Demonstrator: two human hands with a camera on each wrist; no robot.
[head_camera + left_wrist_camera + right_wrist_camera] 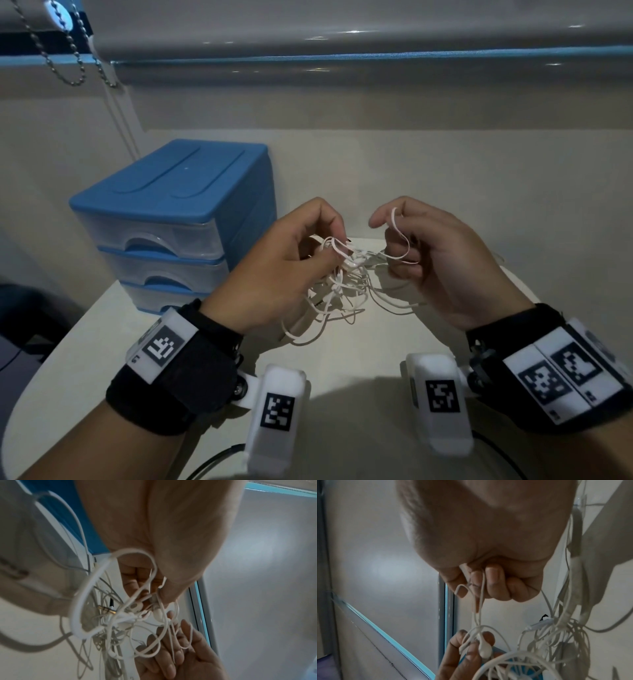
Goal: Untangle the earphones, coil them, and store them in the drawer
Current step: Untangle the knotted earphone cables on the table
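Wrist bands: nearest my head camera I see black straps with white marker blocks point(275, 413) on both forearms, held over the table.
Table: a pale tabletop point(342, 359) with a rounded edge; the shadows of my arms fall across its near part.
Room: a beige wall behind the table, a grey roller blind point(342, 34) above it, and a bead chain point(65, 68) hanging at the far left.
Drawer unit: a blue plastic drawer unit point(178, 192) stands on the far left of the table, with three clear-fronted drawers, all pushed in. I cannot make out anything inside them; the fronts are too cloudy.
Earphones: the white earphones point(342, 287) are a loose tangle between my hands, partly lifted, the lower loops trailing onto the table just right of the drawer unit. In the left wrist view a gold plug shows inside the knot.
Left hand: my left hand point(291, 260) has thumb and fingertips curled together, pinching an earbud and a few strands at the top of the tangle.
Right hand: my right hand point(431, 260) is curled around one strand, which loops over the forefinger and runs back to the tangle.
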